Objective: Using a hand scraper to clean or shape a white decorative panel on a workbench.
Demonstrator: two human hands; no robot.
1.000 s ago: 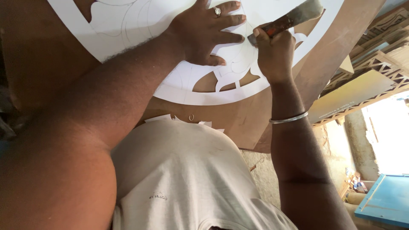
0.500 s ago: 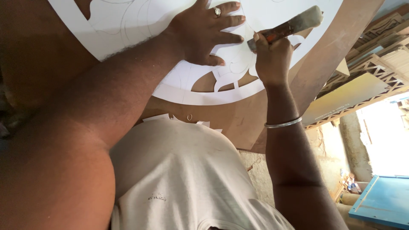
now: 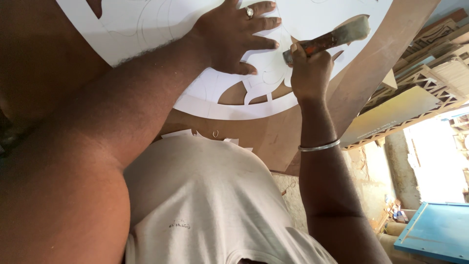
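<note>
The person's left hand [image 3: 234,36] lies flat and open on a large white paper stencil [image 3: 146,24], fingers spread and pointing toward the right of the picture, palm pressing the sheet down; a ring [image 3: 249,12] sits on one finger. It grips nothing, only rests on the paper. The stencil is round, with curved shapes cut out of it near its lower edge, and faint pencil lines run across its surface. It lies on a brown wooden board [image 3: 371,73] that shows through the cut-outs and around the rim. The right hand [image 3: 309,73] is closed in a tight fist around the reddish handle of a cutting tool [image 3: 325,41], whose flat pale end sticks out toward the upper right. The lower end of the tool meets the paper just beside the left hand's fingertips, at the edge of a cut-out. A thin metal bangle [image 3: 318,146] circles the right forearm. Below the arms the person's white shirt [image 3: 205,205] fills the lower middle, with small paper scraps [image 3: 195,134] at its upper edge. Wooden lattice panels [image 3: 430,58] are stacked at the right, and a blue board [image 3: 435,230] lies in the lower right corner.
</note>
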